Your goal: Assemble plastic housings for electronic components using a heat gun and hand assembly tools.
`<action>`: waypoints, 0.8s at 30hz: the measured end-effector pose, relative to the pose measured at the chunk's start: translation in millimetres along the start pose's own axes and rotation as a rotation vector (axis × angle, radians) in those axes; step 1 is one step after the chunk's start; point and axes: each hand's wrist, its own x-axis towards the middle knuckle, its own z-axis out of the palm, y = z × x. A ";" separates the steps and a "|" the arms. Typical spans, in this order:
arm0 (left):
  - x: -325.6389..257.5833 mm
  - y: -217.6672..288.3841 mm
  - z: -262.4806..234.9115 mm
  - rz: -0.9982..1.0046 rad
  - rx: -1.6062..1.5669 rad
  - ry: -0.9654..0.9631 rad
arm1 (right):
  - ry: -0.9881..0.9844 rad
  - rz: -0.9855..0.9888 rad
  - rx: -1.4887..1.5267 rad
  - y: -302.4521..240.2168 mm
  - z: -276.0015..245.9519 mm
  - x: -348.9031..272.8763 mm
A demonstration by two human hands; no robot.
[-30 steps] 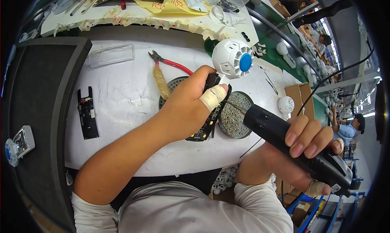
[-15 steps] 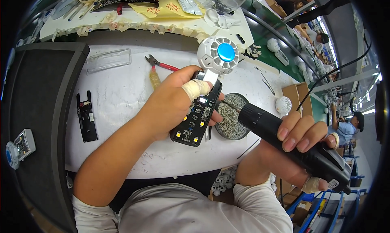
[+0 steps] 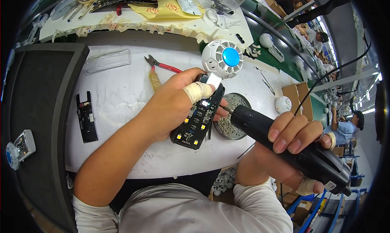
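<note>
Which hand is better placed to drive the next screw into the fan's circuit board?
Right hand, probably: it grips the electric screwdriver, tip at the circuit board. Left hand holds the board.

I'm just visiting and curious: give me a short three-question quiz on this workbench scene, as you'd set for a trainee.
1. True or false: the right hand grips a black electric screwdriver.
2. The left hand holds which thing?
A. red-handled pliers
B. a black circuit board joined to a white fan head
C. a clear plastic cover
3. Fill in: the screwdriver's tip is over a round dish of small ____.

Key
1. True.
2. B: the black circuit board with the white fan head on top; the red-handled pliers and the clear plastic cover lie on the white table.
3. Screws, in the round dish.
</note>
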 end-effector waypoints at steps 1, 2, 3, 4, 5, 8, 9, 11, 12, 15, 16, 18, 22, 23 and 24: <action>0.0 -0.5 0.4 0.005 -0.005 0.004 | 0.029 -0.003 -0.013 0.9 2.8 0.7; -0.2 -1.0 0.7 0.011 -0.009 0.008 | 0.057 -0.005 -0.026 1.4 4.2 1.2; -0.2 -1.4 0.9 0.017 -0.014 0.012 | 0.057 -0.005 -0.025 1.0 4.2 1.2; -0.1 -1.6 0.9 0.017 -0.014 0.013 | 0.067 -0.014 -0.028 0.1 3.9 1.1; 0.0 -2.0 1.0 0.017 -0.008 0.022 | 0.076 -0.022 -0.030 -0.7 3.5 0.9; 0.6 -2.5 1.3 0.015 0.003 0.037 | 0.085 -0.024 -0.025 -1.5 3.2 1.3; 0.8 -2.6 1.5 0.016 0.010 0.038 | 0.084 -0.019 -0.018 -1.8 3.0 1.5; 1.1 -2.9 1.9 0.017 0.024 0.039 | 0.083 -0.013 -0.014 -2.5 1.9 1.3; 0.9 -3.0 1.9 0.017 0.024 0.040 | 0.066 -0.006 -0.003 -2.7 0.7 0.9; 0.1 -3.3 2.1 0.037 0.032 0.035 | 0.034 0.010 0.017 -2.6 -0.7 0.3; 0.1 -3.5 2.2 0.037 0.032 0.037 | 0.048 0.012 0.006 -1.7 0.7 0.9; -0.2 -4.6 2.2 0.046 0.033 0.046 | 0.077 0.019 -0.018 -0.4 3.6 1.5; 2.5 -5.2 2.4 0.073 0.083 0.045 | 0.077 -0.004 -0.039 -0.9 1.2 2.0; 2.6 -4.9 1.9 0.086 0.110 0.040 | 0.078 0.000 -0.035 -0.4 0.9 1.8; 1.7 -4.4 1.3 0.086 0.109 0.044 | 0.067 -0.004 -0.038 0.1 0.7 1.6</action>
